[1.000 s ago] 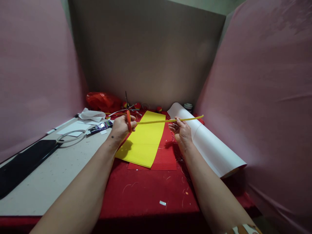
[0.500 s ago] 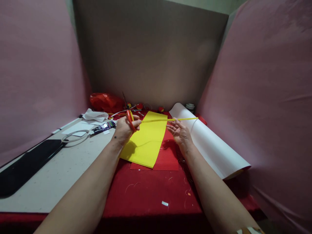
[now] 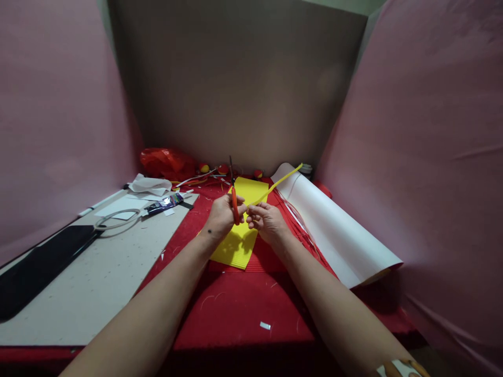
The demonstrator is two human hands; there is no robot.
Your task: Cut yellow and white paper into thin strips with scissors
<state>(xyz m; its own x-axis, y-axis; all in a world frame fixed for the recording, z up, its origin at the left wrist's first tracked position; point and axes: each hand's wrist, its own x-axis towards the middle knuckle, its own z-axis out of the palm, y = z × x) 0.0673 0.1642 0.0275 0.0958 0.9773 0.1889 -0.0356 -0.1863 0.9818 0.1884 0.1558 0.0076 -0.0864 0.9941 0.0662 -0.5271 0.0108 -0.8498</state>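
Yellow ridged strip [image 3: 281, 181], thin and flexible, is held above the yellow corrugated sheet [image 3: 245, 191], rising from the fingers toward the far right with its far end free. The right hand [image 3: 269, 220] has it near its lower end, thumb and forefinger closed in a pinch and the other fingers curled. The left hand [image 3: 223, 212] meets that end from the left; its fingers are bent almost shut around the red-handled scissors [image 3: 234, 201], whose dark blades point up and away. Whether the left fingertips also grip the strip cannot be told.

Below, the yellow sheet overlaps a red corrugated sheet [image 3: 264, 263] on the red cloth-covered tabletop [image 3: 236, 324]. Loose red strands lie to the right, beside the large white roll [image 3: 334, 230]; the grey board [image 3: 102, 283] is at the left.

The likeliest trouble is at the pinched end: squeezing too hard could flatten the ridges, and a loose pinch could let the strip slip or spring open. Since the scissors share the left hand, a turn of that wrist could swing the blades into the strip or knock it. The long free end could also sway and catch on the roll.
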